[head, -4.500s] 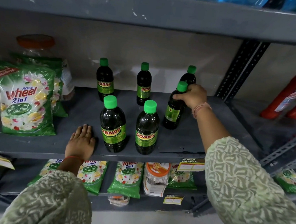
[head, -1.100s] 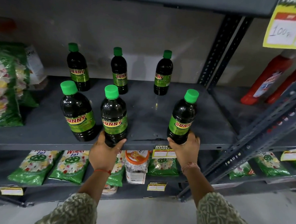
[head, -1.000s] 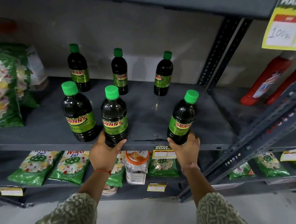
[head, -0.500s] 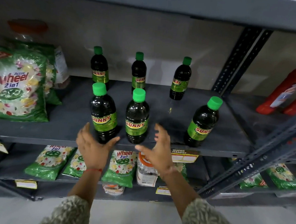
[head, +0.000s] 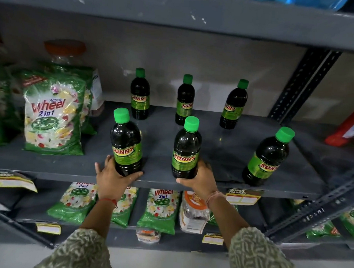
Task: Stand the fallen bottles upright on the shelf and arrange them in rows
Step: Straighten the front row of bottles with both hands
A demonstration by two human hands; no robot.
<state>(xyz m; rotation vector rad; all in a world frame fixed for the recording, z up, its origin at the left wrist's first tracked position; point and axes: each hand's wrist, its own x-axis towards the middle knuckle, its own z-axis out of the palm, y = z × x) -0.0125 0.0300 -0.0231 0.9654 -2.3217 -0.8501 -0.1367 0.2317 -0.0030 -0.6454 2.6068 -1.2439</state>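
Observation:
Several dark Sunny bottles with green caps stand upright on the grey shelf [head: 222,148] in two rows of three. The back row holds a left bottle [head: 139,95], a middle bottle [head: 185,99] and a right bottle [head: 233,105]. In the front row, my left hand [head: 113,177] wraps the base of the left bottle [head: 126,141]. My right hand [head: 200,179] wraps the base of the middle bottle [head: 186,148]. The front right bottle [head: 267,157] stands free near the shelf's front edge.
Green Wheel detergent bags [head: 52,115] and an orange-lidded jar [head: 65,52] stand at the shelf's left. A perforated upright post [head: 304,83] bounds the right, with red bottles [head: 350,128] beyond. More bags [head: 160,206] lie on the shelf below. Another shelf board [head: 178,13] hangs overhead.
My right hand left the front right bottle and moved left onto the front middle bottle. My left hand moved from the middle bottle to the front left one. The gap between those two bottles has widened.

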